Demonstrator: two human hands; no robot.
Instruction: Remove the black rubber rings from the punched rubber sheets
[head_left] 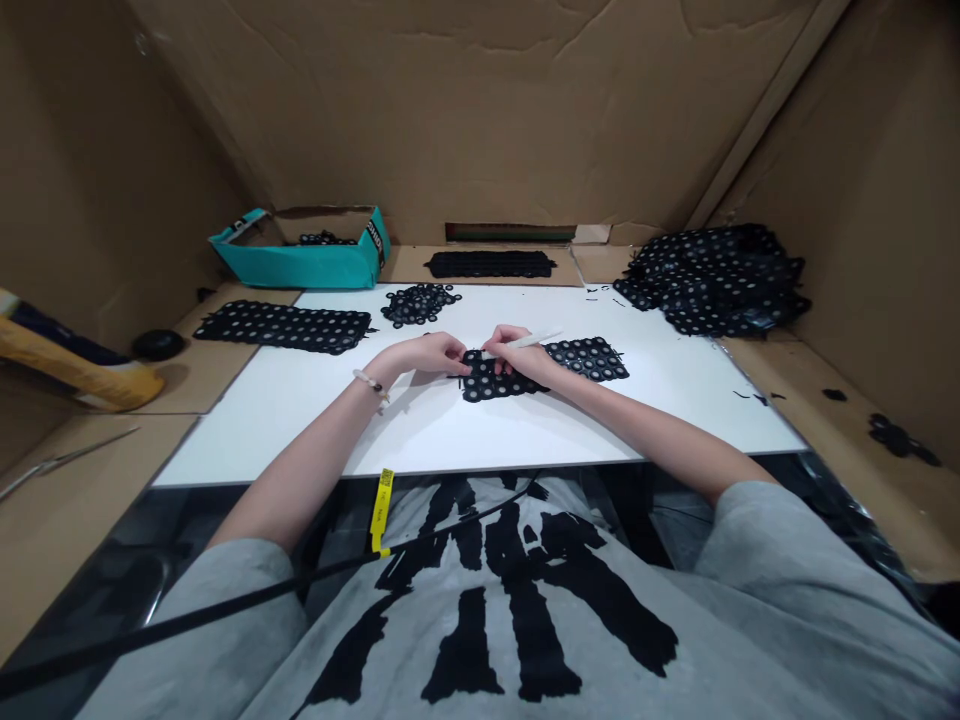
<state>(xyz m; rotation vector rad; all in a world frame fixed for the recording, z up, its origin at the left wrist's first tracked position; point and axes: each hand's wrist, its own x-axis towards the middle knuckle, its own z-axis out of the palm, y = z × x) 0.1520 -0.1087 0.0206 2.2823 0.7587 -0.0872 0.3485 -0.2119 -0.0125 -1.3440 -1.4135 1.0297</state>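
Clenching a white pen-shaped tool [525, 342], the right hand [521, 358] sits over a perforated black sheet [495, 378]. The left hand [429, 353] touches that sheet, grip unclear.

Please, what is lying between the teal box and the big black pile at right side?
In the head view, a long black perforated strip lies on the cardboard between the teal box and the heap of black perforated sheets.

One camera sits on the person's head and looks forward and down. It is close, just above the left hand [429, 355] and right hand [521, 357]. The shirt [637, 640] fills the bottom, at 6 o'clock. The white counter [450, 440] is in the middle, and the cardboard wall [465, 110] stands farther off, at 12 o'clock.
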